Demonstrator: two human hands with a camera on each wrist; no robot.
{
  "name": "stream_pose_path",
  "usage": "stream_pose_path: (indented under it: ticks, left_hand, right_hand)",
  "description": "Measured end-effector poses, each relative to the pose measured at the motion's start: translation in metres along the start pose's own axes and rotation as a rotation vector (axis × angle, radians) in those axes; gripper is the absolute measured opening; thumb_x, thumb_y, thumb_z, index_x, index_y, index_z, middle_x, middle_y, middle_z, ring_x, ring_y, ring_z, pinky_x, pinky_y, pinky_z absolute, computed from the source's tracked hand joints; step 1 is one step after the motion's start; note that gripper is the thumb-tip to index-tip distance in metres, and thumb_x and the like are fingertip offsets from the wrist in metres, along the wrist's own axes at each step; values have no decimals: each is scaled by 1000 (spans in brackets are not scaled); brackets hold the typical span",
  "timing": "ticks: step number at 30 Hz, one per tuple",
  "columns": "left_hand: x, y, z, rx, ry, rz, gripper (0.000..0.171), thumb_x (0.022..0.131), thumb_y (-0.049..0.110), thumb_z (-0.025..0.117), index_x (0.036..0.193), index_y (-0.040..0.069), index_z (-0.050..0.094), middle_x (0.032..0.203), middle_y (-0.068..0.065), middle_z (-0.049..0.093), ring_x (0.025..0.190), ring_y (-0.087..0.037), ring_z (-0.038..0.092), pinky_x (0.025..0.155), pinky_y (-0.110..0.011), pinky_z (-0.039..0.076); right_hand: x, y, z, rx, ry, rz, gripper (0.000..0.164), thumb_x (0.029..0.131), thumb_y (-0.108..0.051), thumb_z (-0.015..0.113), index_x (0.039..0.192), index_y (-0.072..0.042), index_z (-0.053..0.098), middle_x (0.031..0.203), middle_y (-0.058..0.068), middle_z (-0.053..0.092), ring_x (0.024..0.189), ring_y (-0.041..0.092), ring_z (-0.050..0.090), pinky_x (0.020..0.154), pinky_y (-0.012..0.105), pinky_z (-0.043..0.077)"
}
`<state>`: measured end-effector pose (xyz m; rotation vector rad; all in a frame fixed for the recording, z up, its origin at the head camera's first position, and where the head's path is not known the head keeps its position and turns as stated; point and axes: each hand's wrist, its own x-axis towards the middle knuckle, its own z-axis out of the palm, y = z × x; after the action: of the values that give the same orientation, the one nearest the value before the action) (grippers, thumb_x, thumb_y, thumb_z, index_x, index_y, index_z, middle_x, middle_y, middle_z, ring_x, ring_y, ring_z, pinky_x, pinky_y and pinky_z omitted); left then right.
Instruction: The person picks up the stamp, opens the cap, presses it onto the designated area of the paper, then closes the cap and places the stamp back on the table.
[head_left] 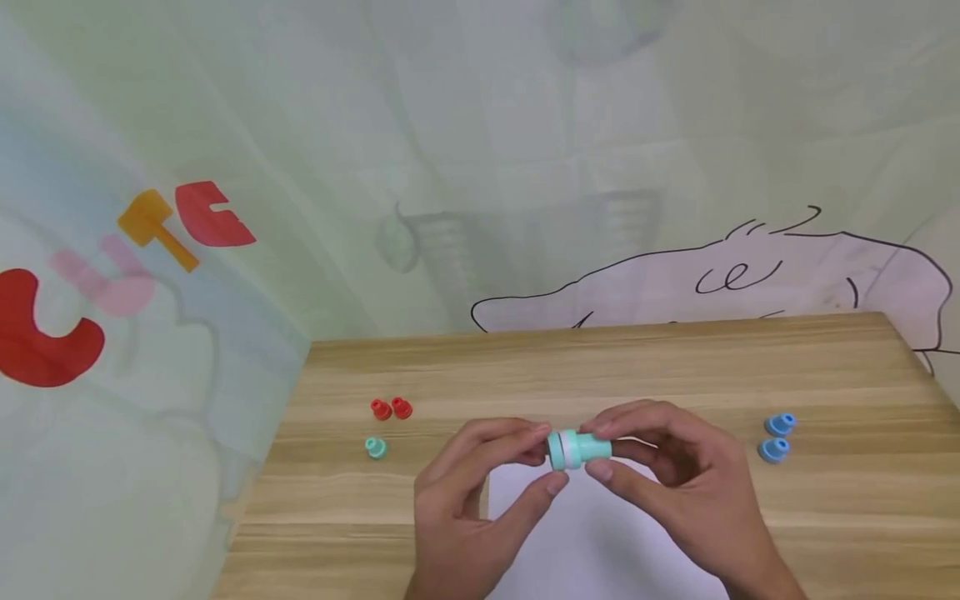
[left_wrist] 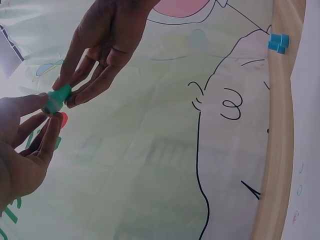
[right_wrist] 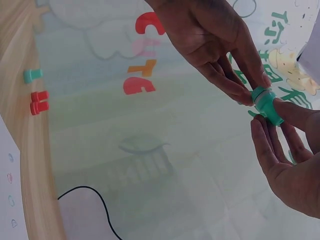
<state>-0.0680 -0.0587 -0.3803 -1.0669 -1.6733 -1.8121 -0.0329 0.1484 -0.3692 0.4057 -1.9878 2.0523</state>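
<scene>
A teal toy stamp [head_left: 592, 447] with a pale band round it is held between both hands above the white paper. My left hand [head_left: 472, 500] pinches its wide capped end between thumb and fingers. From the other side, my right hand [head_left: 690, 483] pinches the narrower handle. The right wrist view shows the stamp [right_wrist: 269, 107] tilted, with a thin seam near the cap. In the left wrist view, fingers of both hands cover part of the stamp [left_wrist: 57, 99].
On the wooden table [head_left: 600, 358], two red stamps [head_left: 381, 409] and another teal stamp [head_left: 376, 448] stand left. Two blue stamps [head_left: 780, 424] stand right. The paper [head_left: 592, 542] bears small coloured marks [left_wrist: 299, 190]. A printed cloth [head_left: 495, 167] hangs behind.
</scene>
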Motion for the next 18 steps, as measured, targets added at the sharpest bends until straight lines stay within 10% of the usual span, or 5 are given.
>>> stream_pose_path:
  ticks: [18]
  left_hand:
    - [3, 3, -3, 3, -45, 50, 44, 78, -16, 85, 121, -7, 74, 108, -25, 70, 99, -29, 74, 87, -34, 67]
  right_hand:
    - [3, 10, 0, 121, -99, -289, 43, 77, 32, 74, 113, 9, 73, 116, 16, 77, 110, 24, 75, 95, 32, 65]
